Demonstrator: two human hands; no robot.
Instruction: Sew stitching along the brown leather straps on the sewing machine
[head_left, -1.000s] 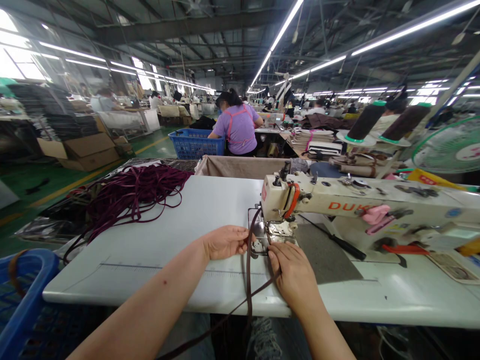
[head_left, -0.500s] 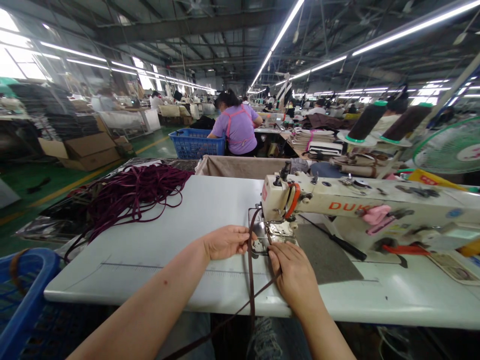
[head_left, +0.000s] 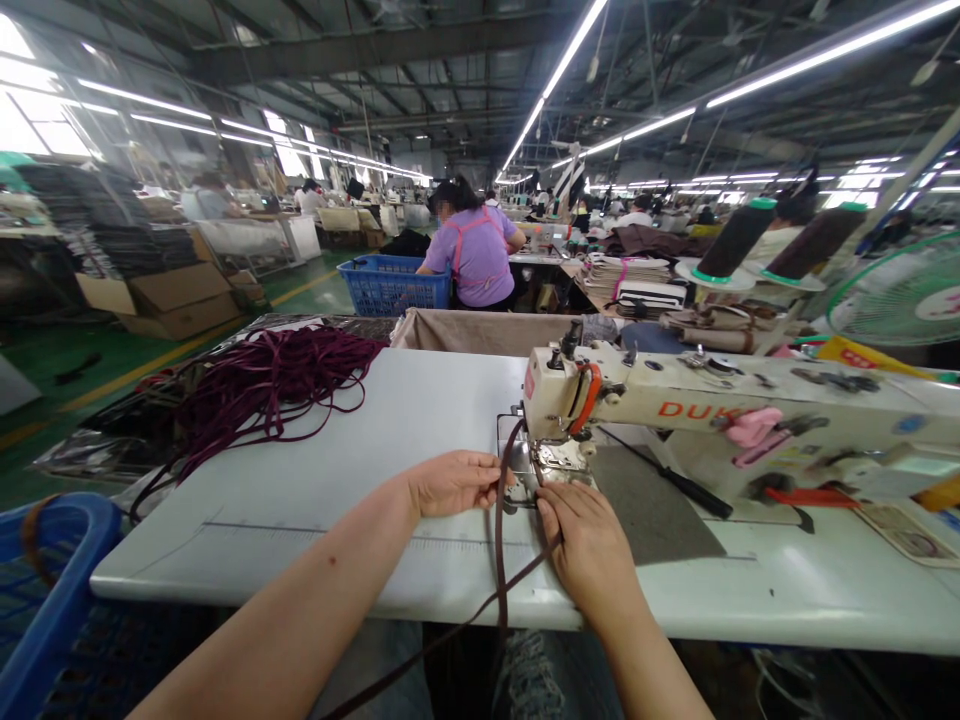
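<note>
A narrow dark brown strap (head_left: 500, 545) runs from beside the needle area of the sewing machine (head_left: 637, 390) down over the table's front edge. My left hand (head_left: 457, 483) pinches it with closed fingertips, just left of the metal throat plate (head_left: 559, 457). Close by on the right, my right hand (head_left: 589, 540) has its fingers closed on another stretch of strap, which emerges under the palm and crosses the hanging length toward the lower left. The machine's needle and presser foot are hard to make out.
A heap of purple straps (head_left: 277, 385) lies at the table's left end. A blue basket (head_left: 60, 600) stands lower left. A black-handled tool (head_left: 694, 490) lies under the machine arm. A fan (head_left: 900, 295) is at right; a person in purple (head_left: 476, 250) sits ahead.
Both hands stay nearly in place. The upper part of the strap by my left hand has shifted slightly to the right.
</note>
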